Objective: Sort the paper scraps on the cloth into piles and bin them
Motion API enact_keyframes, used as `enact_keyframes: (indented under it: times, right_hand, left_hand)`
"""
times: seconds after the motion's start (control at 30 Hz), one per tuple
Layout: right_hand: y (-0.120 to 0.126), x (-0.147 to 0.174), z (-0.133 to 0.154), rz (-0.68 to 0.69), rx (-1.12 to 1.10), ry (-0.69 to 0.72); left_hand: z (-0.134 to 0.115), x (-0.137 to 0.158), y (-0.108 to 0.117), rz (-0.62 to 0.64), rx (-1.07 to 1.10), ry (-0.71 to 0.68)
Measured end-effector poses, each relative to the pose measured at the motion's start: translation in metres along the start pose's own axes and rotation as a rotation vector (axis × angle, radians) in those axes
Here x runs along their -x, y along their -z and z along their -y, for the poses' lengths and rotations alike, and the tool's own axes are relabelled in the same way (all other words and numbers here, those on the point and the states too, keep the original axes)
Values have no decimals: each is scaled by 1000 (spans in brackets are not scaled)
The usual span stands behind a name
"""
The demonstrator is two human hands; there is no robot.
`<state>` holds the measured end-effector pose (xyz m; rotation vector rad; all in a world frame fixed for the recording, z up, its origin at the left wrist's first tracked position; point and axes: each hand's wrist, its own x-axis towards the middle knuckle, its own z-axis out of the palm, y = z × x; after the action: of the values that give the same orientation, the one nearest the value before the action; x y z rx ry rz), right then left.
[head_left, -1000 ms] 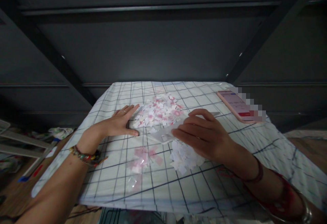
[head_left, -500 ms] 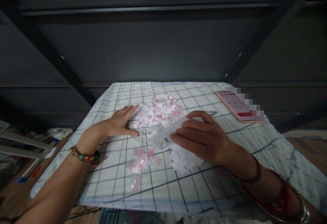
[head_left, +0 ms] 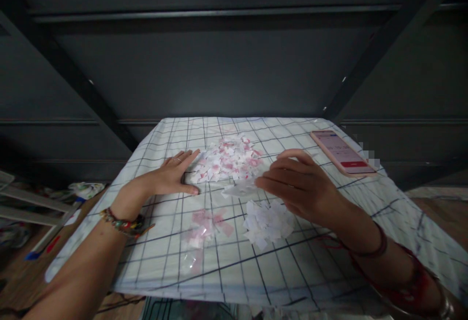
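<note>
My left hand lies open on the checked tablecloth with fingers spread, at the left edge of a heap of white and pink paper scraps. My right hand is closed, its fingers pinching a thin white, translucent strip that looks like plastic. The strip is blurred and partly hidden by the fingers, at the near edge of the heap. Just below that hand sits a smaller pile of white paper scraps. To its left lie pink scraps and shiny clear film.
A phone in a pink case lies at the right side of the table. The checked tablecloth covers the table, which stands against a dark panelled wall. A pale metal frame stands at the lower left.
My right hand has shifted slightly right and turned, so the white strip now shows less of its face. More of the small white pile is visible. My left hand has stayed in place.
</note>
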<state>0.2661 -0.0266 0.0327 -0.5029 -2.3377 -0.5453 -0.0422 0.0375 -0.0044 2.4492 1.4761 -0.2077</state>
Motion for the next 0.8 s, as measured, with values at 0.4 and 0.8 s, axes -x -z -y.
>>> enact_keyframes:
  times: [0.4,0.8]
  right_hand:
    - [5,7,-16,39,-146,-84]
    - [27,12,-27,129,-169,-108]
  left_hand:
    - [4,-2,-3,-11,1,-18]
    - [1,-3,-2,-4,29,39]
